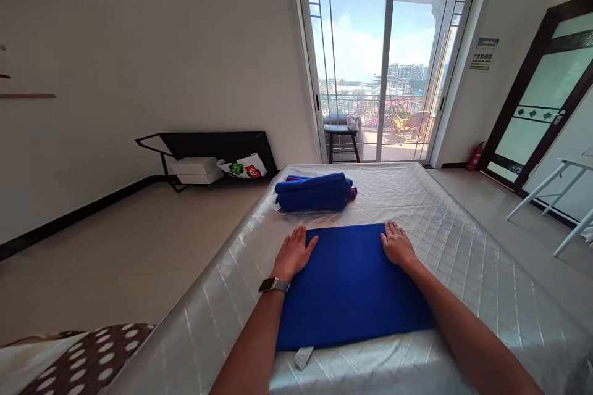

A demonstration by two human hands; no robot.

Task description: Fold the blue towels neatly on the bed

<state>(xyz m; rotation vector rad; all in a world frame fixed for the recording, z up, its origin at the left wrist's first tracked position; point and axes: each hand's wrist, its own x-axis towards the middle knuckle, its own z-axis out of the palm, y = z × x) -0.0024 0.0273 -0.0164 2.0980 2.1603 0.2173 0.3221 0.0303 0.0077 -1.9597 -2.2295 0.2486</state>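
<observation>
A blue towel (pixel 352 287) lies folded flat on the plastic-wrapped mattress (pixel 463 247) in front of me. My left hand (pixel 293 253) rests palm down on the towel's far left corner, fingers spread, a watch on that wrist. My right hand (pixel 397 244) presses flat on the towel's far right corner. Neither hand grips anything. Beyond the towel sits a stack of folded blue towels (pixel 314 192), with a bit of purple cloth showing at its right end. A small white tag (pixel 303 357) sticks out under the towel's near edge.
A polka-dot cloth (pixel 88 361) lies at the near left. Against the left wall stands a black shelf (pixel 208 154) with white boxes and a bag. Sliding glass doors (pixel 384 62) open onto a balcony with a stool (pixel 341 136). White table legs (pixel 556 191) stand at right.
</observation>
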